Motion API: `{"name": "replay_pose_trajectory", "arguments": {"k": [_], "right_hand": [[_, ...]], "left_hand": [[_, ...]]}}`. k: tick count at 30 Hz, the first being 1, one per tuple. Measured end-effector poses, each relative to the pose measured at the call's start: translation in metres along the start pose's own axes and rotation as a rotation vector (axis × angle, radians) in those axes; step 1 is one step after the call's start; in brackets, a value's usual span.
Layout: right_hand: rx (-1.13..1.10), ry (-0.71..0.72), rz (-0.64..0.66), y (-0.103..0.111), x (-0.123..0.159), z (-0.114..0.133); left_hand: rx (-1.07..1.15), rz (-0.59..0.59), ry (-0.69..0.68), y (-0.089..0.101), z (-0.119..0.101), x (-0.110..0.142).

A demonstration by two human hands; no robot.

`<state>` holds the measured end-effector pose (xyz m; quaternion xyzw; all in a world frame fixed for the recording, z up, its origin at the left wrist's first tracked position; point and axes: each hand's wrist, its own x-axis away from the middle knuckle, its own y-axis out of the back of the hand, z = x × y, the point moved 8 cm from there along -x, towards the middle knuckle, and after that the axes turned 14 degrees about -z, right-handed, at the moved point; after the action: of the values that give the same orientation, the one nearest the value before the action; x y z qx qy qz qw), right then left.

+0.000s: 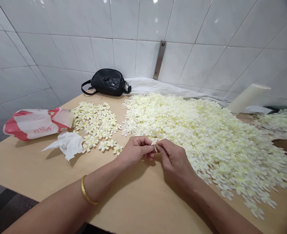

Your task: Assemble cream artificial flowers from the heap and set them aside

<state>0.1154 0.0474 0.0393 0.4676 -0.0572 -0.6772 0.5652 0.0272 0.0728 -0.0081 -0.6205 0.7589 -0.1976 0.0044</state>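
Observation:
My left hand point(136, 150) and my right hand point(173, 159) meet over the tan table point(133, 198), fingers pinched together on one small pale-yellow fabric flower point(155, 143) between them. A gold bangle point(86, 194) circles my left wrist. To the right lies a big heap of the same flowers point(206, 136). A smaller group of flowers laid out flat point(96, 125) sits to the left of my hands.
A red-and-white tissue pack point(36, 123) with a loose tissue point(68, 144) lies at the left. A black quilted bag point(106, 82) rests against the tiled wall. A pale roll point(248, 97) and white cloth point(153, 86) lie at the back; more flowers point(280, 123) far right.

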Motion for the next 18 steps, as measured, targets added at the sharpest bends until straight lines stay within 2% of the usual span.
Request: {"name": "replay_pose_trajectory", "arguments": {"k": [4, 8, 14, 18], "right_hand": [[0.051, 0.050, 0.016, -0.0022, 0.0028, -0.0010], [0.062, 0.060, 0.005, -0.0023, 0.0045, -0.0031], [0.009, -0.042, -0.009, -0.0004, 0.0029, -0.0062], [-0.085, -0.110, -0.020, 0.0001, 0.0026, -0.0073]], "left_hand": [[-0.029, 0.014, -0.033, -0.0002, -0.0008, 0.0000], [0.024, 0.040, 0.018, -0.0014, 0.0034, 0.0006], [0.013, 0.042, 0.051, -0.0005, 0.0035, 0.0008], [-0.040, -0.005, -0.005, 0.0002, -0.0036, 0.0005]]}}
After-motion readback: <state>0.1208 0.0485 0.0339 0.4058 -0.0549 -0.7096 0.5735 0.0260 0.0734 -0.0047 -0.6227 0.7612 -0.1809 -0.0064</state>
